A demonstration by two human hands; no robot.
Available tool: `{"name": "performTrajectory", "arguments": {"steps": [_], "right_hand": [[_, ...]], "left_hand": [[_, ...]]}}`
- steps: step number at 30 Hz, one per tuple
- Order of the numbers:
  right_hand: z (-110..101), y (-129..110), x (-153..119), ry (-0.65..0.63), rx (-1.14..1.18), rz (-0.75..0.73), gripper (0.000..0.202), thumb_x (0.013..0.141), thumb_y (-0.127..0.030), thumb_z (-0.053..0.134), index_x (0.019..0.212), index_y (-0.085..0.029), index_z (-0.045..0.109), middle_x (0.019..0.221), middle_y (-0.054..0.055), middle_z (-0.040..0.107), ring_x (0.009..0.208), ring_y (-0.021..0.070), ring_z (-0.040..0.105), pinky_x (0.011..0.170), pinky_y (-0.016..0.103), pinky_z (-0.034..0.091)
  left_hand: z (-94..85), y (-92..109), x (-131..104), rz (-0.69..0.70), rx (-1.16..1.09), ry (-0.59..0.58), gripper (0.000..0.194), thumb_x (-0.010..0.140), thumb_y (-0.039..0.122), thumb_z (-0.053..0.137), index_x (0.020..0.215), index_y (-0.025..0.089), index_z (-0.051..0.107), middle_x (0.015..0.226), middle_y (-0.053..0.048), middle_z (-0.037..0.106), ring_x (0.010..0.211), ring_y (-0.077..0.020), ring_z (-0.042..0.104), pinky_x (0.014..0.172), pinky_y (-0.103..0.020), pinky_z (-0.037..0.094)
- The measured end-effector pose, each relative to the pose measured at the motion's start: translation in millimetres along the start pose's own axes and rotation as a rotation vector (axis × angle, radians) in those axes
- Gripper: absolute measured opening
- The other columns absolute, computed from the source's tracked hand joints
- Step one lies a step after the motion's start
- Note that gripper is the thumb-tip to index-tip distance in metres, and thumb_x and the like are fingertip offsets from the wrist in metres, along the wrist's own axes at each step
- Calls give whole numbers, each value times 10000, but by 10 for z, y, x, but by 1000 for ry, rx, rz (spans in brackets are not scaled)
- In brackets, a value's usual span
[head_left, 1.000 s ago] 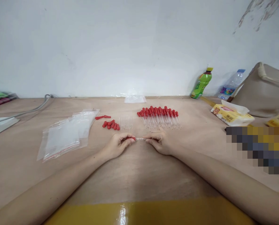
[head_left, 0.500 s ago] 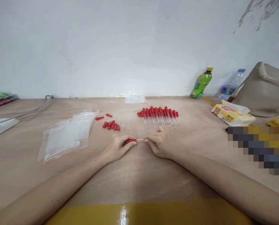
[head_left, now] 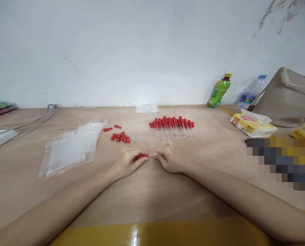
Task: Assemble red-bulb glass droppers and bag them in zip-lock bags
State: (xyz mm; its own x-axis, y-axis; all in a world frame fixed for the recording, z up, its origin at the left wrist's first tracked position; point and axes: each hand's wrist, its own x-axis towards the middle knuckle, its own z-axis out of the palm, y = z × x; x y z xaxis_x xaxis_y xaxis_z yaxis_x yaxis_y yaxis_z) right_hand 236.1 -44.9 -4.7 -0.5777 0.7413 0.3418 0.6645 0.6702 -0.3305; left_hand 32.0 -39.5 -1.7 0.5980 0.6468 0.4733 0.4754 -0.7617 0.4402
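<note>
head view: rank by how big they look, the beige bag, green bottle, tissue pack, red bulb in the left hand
1. beige bag, cut off by the frame
2. tissue pack
3. green bottle, similar in area, standing farther back, so unsure
4. red bulb, pinched in the left hand

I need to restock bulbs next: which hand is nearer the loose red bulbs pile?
Left. The left hand sits just in front of the loose red bulbs; the right hand is further off to their right, below the finished droppers.
</note>
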Motion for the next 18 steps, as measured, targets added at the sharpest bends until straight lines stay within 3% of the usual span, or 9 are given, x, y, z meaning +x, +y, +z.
{"name": "performTrajectory", "arguments": {"steps": [6, 11, 13, 16, 18], "right_hand": [[-67, -37, 34, -46, -32, 10, 266, 875, -223, 379, 684, -162, 554, 609, -5, 585, 551, 96, 441, 717, 292, 290], [-314, 28, 38, -96, 54, 108, 204, 860, -255, 392, 787, -164, 560, 783, 47, 618, 682, 131, 516, 609, 237, 339], [-434, 171, 52, -63, 154, 228, 186, 843, -264, 403, 801, -170, 558, 780, 44, 628, 673, 132, 542, 591, 228, 362], [-611, 477, 100, 51, 338, 534, 179, 812, -282, 416, 781, -159, 544, 715, 41, 640, 527, 107, 548, 527, 213, 385], [-706, 679, 143, 168, 287, 728, 227, 790, -315, 426, 713, -148, 559, 660, 54, 638, 467, 104, 534, 499, 213, 383]], "left_hand": [[-15, -55, 42, 45, 56, -5, 155, 828, 258, 517, 890, 156, 617, 785, -44, 657, 686, -138, 600, 627, -245, 473], [-46, -89, 35, -68, 52, 42, 380, 789, 279, 560, 1141, 160, 484, 886, -58, 576, 724, -141, 556, 630, -261, 477], [-50, -115, 23, -106, 41, 35, 395, 790, 271, 552, 1157, 164, 458, 843, -35, 554, 667, -123, 531, 599, -250, 467], [-48, -140, 17, -116, 23, -7, 346, 803, 269, 530, 1131, 174, 476, 782, -10, 536, 639, -113, 515, 599, -248, 454], [-46, -142, 21, -116, 12, -13, 315, 810, 272, 521, 1109, 176, 499, 777, -8, 532, 641, -110, 513, 600, -246, 449]]}}
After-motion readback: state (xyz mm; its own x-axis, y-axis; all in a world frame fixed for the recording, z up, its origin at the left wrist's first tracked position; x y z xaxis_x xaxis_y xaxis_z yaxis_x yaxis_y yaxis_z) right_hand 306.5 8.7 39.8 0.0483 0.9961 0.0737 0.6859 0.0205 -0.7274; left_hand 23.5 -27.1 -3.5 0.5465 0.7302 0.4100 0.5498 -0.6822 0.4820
